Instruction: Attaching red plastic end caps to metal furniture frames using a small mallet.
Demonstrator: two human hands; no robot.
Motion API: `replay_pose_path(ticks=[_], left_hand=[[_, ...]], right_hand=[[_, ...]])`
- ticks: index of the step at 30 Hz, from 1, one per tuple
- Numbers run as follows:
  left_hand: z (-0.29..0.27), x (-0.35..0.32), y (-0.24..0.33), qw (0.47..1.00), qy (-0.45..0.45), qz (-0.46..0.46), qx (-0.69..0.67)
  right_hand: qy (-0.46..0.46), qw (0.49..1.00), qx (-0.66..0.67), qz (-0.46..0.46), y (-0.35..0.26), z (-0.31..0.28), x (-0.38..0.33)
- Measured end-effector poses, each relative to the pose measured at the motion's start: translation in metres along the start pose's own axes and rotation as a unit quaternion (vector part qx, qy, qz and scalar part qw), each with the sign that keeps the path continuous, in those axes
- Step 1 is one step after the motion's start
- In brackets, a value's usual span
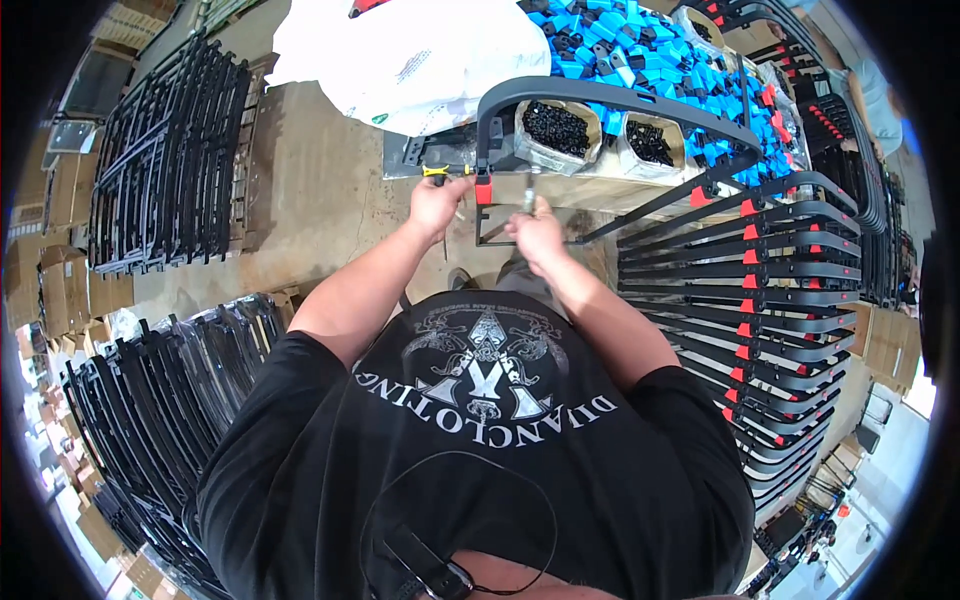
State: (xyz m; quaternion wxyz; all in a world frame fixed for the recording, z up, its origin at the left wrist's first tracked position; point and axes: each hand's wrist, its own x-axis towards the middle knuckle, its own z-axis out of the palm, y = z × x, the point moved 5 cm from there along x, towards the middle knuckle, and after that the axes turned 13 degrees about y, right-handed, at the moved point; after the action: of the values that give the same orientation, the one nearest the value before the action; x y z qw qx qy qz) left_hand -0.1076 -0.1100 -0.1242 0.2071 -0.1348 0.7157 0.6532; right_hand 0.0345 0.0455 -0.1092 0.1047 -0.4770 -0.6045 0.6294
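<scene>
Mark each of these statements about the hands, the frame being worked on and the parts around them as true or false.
1. The left hand is at a yellow-handled tool. True.
2. The right hand rests on the blue parts. False: it is at the curved black frame, holding a small metal piece.
3. Two open bags of small black parts sit behind the frame. True.
4. The stacked frames on the right carry green tags. False: the tags are red.

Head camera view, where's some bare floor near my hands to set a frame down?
Bare concrete floor lies left of your left hand, between the leaning dark frames and the workbench. Right of your right hand is crowded: stacked frames with red clips. The bench top holds bags of black parts and blue pieces.
</scene>
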Motion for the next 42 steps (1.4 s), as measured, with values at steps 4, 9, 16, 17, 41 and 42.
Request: replay_pose_path(ticks=[4,9,16,17,41,42], left_hand=[[0.0,-0.003,0.004,0.996,-0.003,-0.05,-0.067],[0.0,-0.012,0.004,0.99,0.041,-0.105,-0.088],[-0.04,-0.03,-0.023,0.982,0.087,0.043,0.163],[-0.037,-0.05,-0.011,0.958,0.089,0.142,0.234],[0.433,-0.201,-0.007,0.945,-0.296,-0.04,0.13],[0.439,-0.192,-0.012,0.958,-0.274,0.014,0.085]], right_hand=[[0.003,0.997,0.069,0.039,0.019,-0.061,0.005],[0.025,0.986,0.104,0.127,0.053,-0.152,-0.009],[0.031,0.988,0.093,0.118,0.057,-0.221,0.0],[0.026,0.991,0.082,0.105,0.057,-0.229,0.005],[-0.092,0.956,0.277,-0.037,-0.064,-0.379,0.116],[-0.075,0.98,0.179,-0.046,-0.064,-0.383,0.123]])
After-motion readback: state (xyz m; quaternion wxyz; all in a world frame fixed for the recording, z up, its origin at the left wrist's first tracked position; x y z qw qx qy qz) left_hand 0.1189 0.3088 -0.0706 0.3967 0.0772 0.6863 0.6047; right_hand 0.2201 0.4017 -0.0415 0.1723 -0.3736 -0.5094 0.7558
